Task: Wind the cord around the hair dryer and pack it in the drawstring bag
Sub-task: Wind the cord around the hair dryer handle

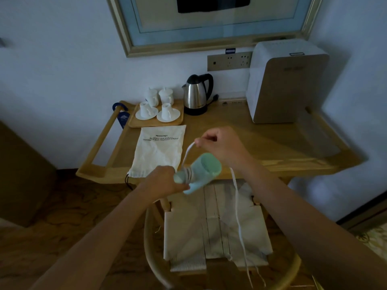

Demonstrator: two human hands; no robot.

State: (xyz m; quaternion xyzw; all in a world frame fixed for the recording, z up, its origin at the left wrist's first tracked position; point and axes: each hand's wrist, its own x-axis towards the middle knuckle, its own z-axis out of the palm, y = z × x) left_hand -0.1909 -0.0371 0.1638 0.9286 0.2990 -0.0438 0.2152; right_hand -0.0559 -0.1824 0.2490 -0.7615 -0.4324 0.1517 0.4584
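The dryer (199, 171) hung at frame centre, above the surface's (261, 147) near edge, the left hand (165, 181) gripping its handle beside a few wound turns. It looked light, rigid and smooth. The right hand (219, 145) pinched the limp cord (237, 206). The bag (159, 150) lay flat left of centre, kettle (195, 94) behind.

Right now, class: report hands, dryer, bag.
Left hand grips hair dryer; right hand pinches cord. A few turns wound. Drawstring bag flat, unobstructed.
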